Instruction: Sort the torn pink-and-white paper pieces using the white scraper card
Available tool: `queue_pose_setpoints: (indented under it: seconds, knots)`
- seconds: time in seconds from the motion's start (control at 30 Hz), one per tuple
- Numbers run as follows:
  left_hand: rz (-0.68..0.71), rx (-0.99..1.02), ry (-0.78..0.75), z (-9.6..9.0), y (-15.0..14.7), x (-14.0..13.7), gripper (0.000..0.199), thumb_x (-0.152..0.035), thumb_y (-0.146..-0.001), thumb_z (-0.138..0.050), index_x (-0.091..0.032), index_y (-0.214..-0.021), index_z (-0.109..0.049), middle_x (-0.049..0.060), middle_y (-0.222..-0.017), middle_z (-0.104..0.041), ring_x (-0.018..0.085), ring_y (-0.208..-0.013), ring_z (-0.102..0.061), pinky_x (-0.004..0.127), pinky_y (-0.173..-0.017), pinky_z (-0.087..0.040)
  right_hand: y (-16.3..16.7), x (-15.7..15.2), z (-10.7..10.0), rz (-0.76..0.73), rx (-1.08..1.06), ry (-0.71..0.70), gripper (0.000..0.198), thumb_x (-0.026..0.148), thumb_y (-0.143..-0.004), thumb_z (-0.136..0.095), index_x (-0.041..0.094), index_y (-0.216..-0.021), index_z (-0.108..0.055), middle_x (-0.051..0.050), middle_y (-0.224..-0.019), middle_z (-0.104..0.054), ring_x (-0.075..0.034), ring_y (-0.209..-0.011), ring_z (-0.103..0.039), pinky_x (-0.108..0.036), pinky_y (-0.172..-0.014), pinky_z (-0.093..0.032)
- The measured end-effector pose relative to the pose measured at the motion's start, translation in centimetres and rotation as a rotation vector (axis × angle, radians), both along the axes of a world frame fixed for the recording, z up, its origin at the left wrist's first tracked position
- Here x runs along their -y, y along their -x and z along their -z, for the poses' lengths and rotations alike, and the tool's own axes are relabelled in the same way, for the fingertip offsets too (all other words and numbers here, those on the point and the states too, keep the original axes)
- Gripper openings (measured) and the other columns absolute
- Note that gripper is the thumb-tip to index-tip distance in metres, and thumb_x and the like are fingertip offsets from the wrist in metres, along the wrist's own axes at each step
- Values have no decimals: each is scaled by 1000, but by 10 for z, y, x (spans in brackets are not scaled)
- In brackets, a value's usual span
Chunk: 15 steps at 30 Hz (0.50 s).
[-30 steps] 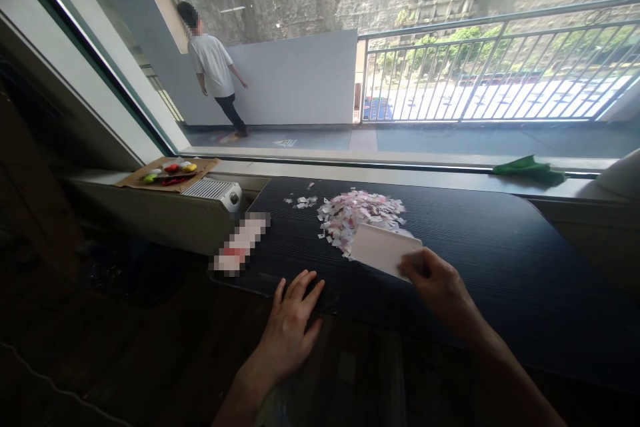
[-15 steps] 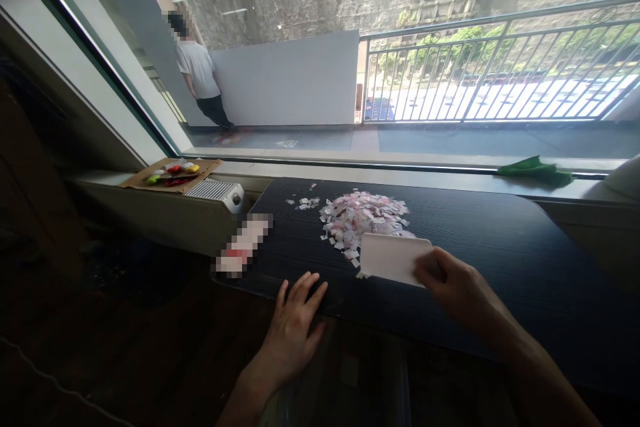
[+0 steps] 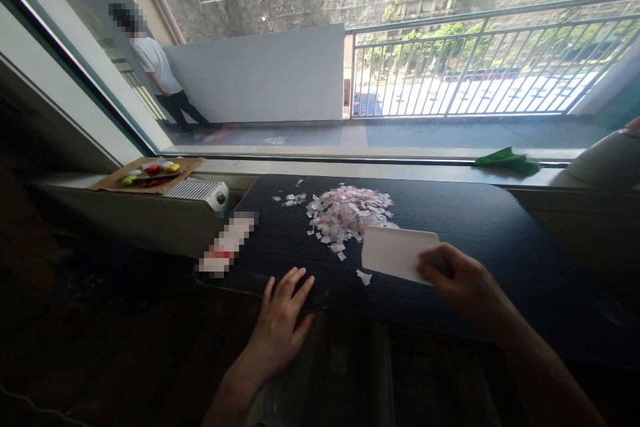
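A heap of small pinkish-white paper scraps [image 3: 345, 210] lies on the black wood-grain table [image 3: 450, 213]. My right hand [image 3: 453, 270] grips the right end of a white, flat rectangular piece with rounded corners [image 3: 397, 253]. Its left part is beside the heap's lower right edge; whether it touches the scraps I cannot tell. One loose white paper scrap [image 3: 365, 277] sits below it. My left hand [image 3: 285, 313] rests at the table's near edge, fingers spread, holding nothing.
A few stray scraps [image 3: 294, 199] lie left of the heap. At the table's left end is a blurred pinkish item [image 3: 227, 243]. Cardboard with colourful objects [image 3: 153, 173] and a green cloth-like thing [image 3: 507, 160] lie along the sill. Beyond the window is a person [image 3: 157, 70].
My view has turned slightly right. The white piece has moved a little right relative to the heap, and the loose scrap below shows fully. The person outside has moved left.
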<state>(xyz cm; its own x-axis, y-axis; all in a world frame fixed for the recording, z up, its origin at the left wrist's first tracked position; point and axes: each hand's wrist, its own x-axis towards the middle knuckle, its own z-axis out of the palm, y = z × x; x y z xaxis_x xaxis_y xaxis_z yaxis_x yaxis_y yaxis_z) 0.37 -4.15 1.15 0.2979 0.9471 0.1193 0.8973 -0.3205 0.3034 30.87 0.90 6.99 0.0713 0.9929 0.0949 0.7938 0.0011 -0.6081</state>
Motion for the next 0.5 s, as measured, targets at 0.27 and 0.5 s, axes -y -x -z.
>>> queue_pose_setpoints:
  seconds: [0.27,0.5]
  knots:
    - [-5,-19,-15,2,0,-1,53,-18,-85,-44,-23,-137,-43,11,-145,-44,27,-137,-35,59,-110,-26,-30,14,1,46,-9,55,20,40,-75,-52,23,-77,-62,-1,-65,-64,-19,-61,-58,-29,-56,-41]
    - [-2,-48,-16,4,3,-1,51,-22,-87,-42,-22,-138,-43,10,-145,-45,28,-136,-36,61,-109,-28,-26,19,11,-51,-164,85,20,39,-76,-52,21,-73,-60,1,-63,-59,-17,-59,-54,-28,-55,-41]
